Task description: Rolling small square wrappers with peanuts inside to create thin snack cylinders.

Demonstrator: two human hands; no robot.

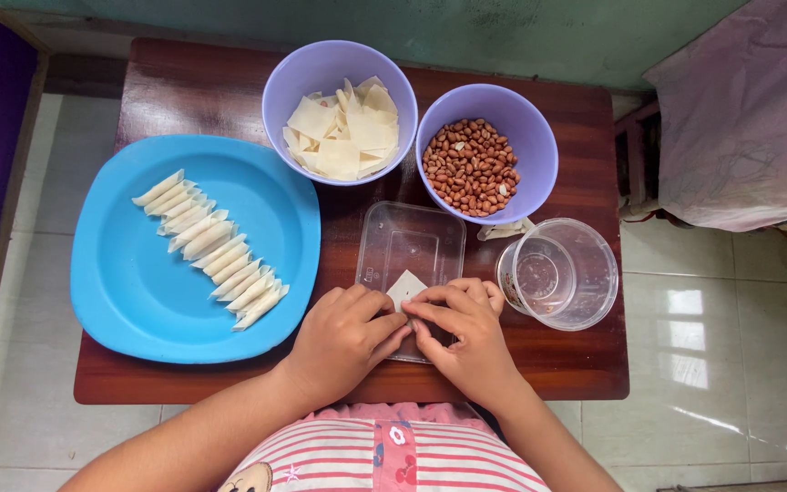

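Both hands, left hand (346, 333) and right hand (466, 330), pinch a small white wrapper (405, 290) with curled fingertips over the clear lid (409, 248), near the table's (184, 91) front edge.

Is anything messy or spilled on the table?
Nothing is spilled. One small pale scrap lies loose on the wooden table between the peanut bowl and the clear cup. Everything else looks tidy, with rolled pieces lined up on the blue plate.
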